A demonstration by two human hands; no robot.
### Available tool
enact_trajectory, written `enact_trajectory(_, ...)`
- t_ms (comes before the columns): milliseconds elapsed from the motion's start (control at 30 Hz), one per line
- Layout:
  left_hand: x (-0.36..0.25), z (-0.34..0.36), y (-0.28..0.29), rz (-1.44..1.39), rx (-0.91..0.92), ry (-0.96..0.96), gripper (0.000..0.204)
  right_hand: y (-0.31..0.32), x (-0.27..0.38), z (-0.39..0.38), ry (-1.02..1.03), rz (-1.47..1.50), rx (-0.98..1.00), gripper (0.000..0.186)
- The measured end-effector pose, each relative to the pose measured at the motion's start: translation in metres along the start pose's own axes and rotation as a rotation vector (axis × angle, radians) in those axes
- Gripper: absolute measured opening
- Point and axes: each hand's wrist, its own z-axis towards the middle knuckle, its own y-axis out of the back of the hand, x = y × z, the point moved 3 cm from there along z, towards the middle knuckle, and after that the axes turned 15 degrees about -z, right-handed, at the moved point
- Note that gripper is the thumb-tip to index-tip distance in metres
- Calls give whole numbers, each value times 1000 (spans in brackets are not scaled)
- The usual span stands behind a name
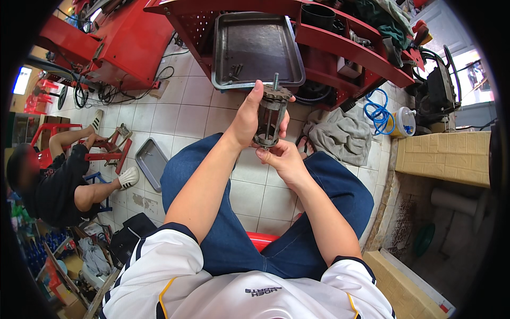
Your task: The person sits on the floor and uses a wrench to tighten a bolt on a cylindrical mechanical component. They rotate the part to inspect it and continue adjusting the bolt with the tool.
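Observation:
I hold a dark, grimy metal assembly [275, 94] upright over my lap: a toothed round plate at the top with a threaded stud sticking up, rods below it, and a round ring at the bottom. My left hand [247, 118] is wrapped around its left side, fingertips showing on the right. My right hand [286, 165] grips its lower end with thumb and fingers. Just beyond it sits a steel tray [228, 32] with several small bolts [235, 72] in it, on a red metal cart [329, 42].
Another person [69, 181] sits at left beside a red steel stand [114, 149] and a grey tray [150, 162]. Red machinery [122, 53] and cables lie front left. At right are a grey cloth [340, 135], blue hose [376, 114], white bucket [405, 122] and padded block [443, 157].

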Motion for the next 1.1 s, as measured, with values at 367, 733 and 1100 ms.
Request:
enact_trajectory(367, -7, 0, 9, 53, -33, -19, 90, 4, 8, -1, -17, -23, 36, 29)
enact_trajectory(733, 0, 3, 6, 70, -25, 2, 90, 1, 16, -3, -7, 42, 31, 31)
enact_trajectory(1100, -14, 1, 10, 61, -68, -31, 88, 8, 17, -8, -9, 81, 23, 31)
